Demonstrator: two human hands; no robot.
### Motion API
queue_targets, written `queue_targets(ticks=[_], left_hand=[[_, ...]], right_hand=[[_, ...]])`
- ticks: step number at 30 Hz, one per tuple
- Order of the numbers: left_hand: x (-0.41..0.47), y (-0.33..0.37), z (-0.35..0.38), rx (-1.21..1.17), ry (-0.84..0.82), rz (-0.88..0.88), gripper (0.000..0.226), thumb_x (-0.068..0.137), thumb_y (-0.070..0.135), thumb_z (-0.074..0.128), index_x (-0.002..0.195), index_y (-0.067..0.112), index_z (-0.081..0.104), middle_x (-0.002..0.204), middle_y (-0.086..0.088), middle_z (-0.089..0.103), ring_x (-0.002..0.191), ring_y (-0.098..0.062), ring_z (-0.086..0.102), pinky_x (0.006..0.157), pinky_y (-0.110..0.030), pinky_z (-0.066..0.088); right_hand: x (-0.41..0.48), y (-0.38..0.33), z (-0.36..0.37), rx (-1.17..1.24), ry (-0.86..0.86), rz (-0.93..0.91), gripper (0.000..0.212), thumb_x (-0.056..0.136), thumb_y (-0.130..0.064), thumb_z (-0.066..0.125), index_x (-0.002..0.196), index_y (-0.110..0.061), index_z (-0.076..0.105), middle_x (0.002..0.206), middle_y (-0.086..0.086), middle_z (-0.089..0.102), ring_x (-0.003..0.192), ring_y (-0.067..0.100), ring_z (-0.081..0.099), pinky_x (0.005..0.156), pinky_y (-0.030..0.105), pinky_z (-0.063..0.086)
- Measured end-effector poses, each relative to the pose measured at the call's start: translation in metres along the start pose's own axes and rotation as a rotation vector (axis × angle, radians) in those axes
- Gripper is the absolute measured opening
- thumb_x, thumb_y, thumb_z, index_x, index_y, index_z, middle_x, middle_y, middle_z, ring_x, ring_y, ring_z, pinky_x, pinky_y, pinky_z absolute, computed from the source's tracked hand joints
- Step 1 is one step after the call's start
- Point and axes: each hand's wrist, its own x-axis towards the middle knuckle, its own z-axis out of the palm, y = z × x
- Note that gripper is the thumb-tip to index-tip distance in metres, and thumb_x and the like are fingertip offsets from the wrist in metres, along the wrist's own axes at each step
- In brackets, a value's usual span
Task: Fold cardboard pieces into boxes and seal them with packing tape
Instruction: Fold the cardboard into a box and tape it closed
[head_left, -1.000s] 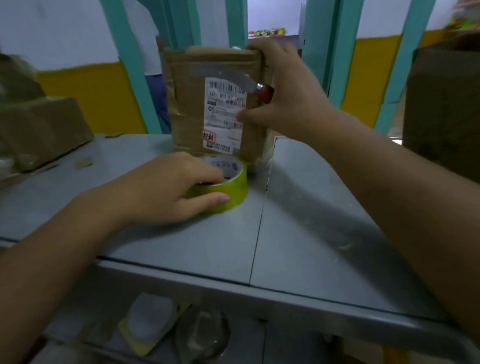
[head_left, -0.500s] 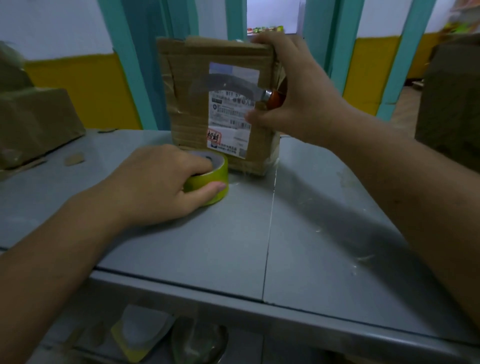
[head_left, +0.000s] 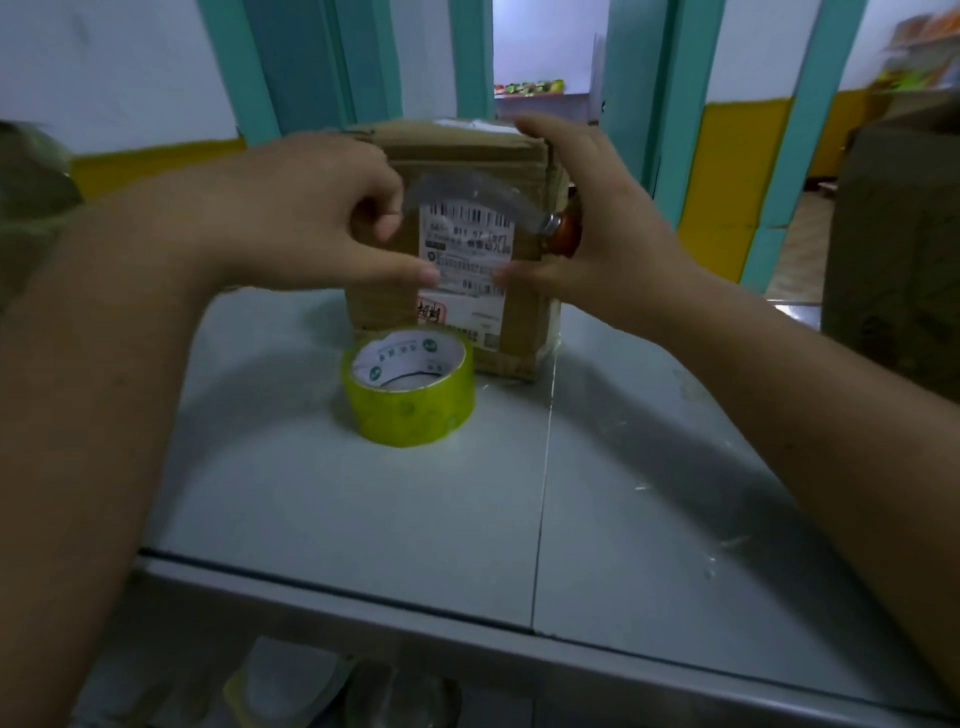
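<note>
While the box stands upright at the back of the worktop, the right hand braces its right edge with a knife clamped in the same grip, blade lying across the front face. The left hand pinches something at the box's left side; what it holds I cannot tell. That blade, so near the left fingers, could nick them if the box tips. The tape roll sits just in front, untouched, and could be knocked off.
</note>
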Motion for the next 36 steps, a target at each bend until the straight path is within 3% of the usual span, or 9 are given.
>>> queue_targets(ticks=[3, 7, 12, 14, 17, 19, 24, 30, 36], left_hand=[[0.010, -0.024, 0.010, -0.085, 0.135, 0.035, 0.049, 0.083, 0.069, 0.063, 0.087, 0.022, 0.051, 0.095, -0.002, 0.051, 0.082, -0.024, 0.048, 0.076, -0.052, 0.050], [0.034, -0.017, 0.014, -0.044, 0.357, 0.120, 0.067, 0.090, 0.060, 0.069, 0.128, 0.007, 0.052, 0.130, -0.022, 0.045, 0.115, -0.030, 0.044, 0.097, -0.026, 0.039], [0.033, -0.008, 0.022, -0.149, 0.192, 0.208, 0.079, 0.089, 0.048, 0.075, 0.153, 0.018, 0.040, 0.143, -0.011, 0.045, 0.131, -0.021, 0.047, 0.111, -0.045, 0.047], [0.026, -0.010, 0.035, -0.143, 0.299, 0.197, 0.083, 0.089, 0.046, 0.073, 0.157, 0.019, 0.035, 0.146, -0.007, 0.049, 0.133, -0.020, 0.049, 0.113, -0.053, 0.044], [0.021, -0.010, 0.049, -0.045, 0.400, 0.202, 0.076, 0.094, 0.045, 0.064, 0.157, 0.015, 0.033, 0.144, -0.012, 0.047, 0.131, -0.026, 0.043, 0.113, -0.057, 0.038], [0.023, -0.009, 0.054, 0.012, 0.410, 0.245, 0.067, 0.098, 0.041, 0.057, 0.156, 0.016, 0.035, 0.154, -0.017, 0.042, 0.145, -0.030, 0.036, 0.122, -0.058, 0.026], [0.029, -0.007, 0.056, 0.090, 0.354, 0.324, 0.038, 0.094, 0.025, 0.061, 0.132, 0.031, 0.056, 0.165, -0.017, 0.033, 0.150, -0.040, 0.034, 0.118, -0.057, 0.029], [0.019, -0.010, 0.045, 0.066, 0.145, 0.319, 0.050, 0.074, 0.050, 0.076, 0.122, 0.040, 0.067, 0.172, -0.011, 0.010, 0.157, -0.039, 0.012, 0.127, -0.061, 0.015], [0.014, 0.002, 0.038, 0.176, 0.155, 0.312, 0.086, 0.055, 0.083, 0.069, 0.129, 0.039, 0.067, 0.172, -0.013, 0.009, 0.155, -0.044, 0.012, 0.127, -0.060, 0.018]], right_hand=[[-0.004, 0.002, 0.002, 0.063, 0.035, 0.034, 0.103, 0.070, -0.036, 0.093, 0.155, -0.026, 0.035, 0.149, -0.004, 0.042, 0.121, 0.012, 0.049, 0.100, 0.036, 0.054], [-0.007, 0.000, 0.003, 0.069, 0.025, 0.036, 0.106, 0.070, -0.040, 0.092, 0.157, -0.027, 0.032, 0.151, -0.004, 0.043, 0.108, 0.011, 0.050, 0.092, 0.030, 0.052], [-0.015, -0.013, -0.009, -0.007, -0.014, 0.045, 0.111, 0.068, -0.058, 0.083, 0.160, -0.029, 0.028, 0.164, 0.002, 0.029, 0.134, 0.034, 0.050, 0.102, 0.057, 0.053], [-0.016, -0.028, -0.026, -0.125, 0.026, 0.010, 0.093, 0.069, -0.065, 0.074, 0.148, -0.026, 0.045, 0.154, 0.003, 0.042, 0.120, 0.027, 0.059, 0.097, 0.047, 0.058], [-0.018, -0.062, -0.059, -0.347, -0.026, 0.032, 0.037, 0.087, -0.054, 0.058, 0.109, -0.026, 0.064, 0.091, -0.007, 0.065, 0.068, 0.000, 0.062, 0.064, 0.013, 0.050], [-0.024, -0.076, -0.071, -0.396, -0.267, 0.120, 0.027, 0.082, -0.059, 0.055, 0.087, -0.032, 0.061, 0.062, -0.005, 0.059, 0.057, -0.004, 0.060, 0.047, 0.008, 0.042], [-0.052, -0.061, -0.063, -0.215, -0.702, 0.369, 0.042, 0.073, -0.068, 0.057, 0.091, -0.031, 0.064, 0.072, -0.007, 0.069, 0.053, 0.009, 0.065, 0.049, 0.014, 0.050], [-0.068, -0.047, -0.061, 0.177, -0.604, 0.606, 0.028, 0.085, -0.041, 0.060, 0.103, -0.023, 0.072, 0.065, 0.010, 0.061, 0.045, 0.023, 0.055, 0.041, 0.032, 0.051], [-0.071, -0.050, -0.055, 0.087, -0.646, 0.541, 0.072, 0.069, -0.064, 0.051, 0.108, -0.007, 0.070, 0.066, 0.014, 0.067, 0.045, 0.026, 0.063, 0.044, 0.029, 0.053]])
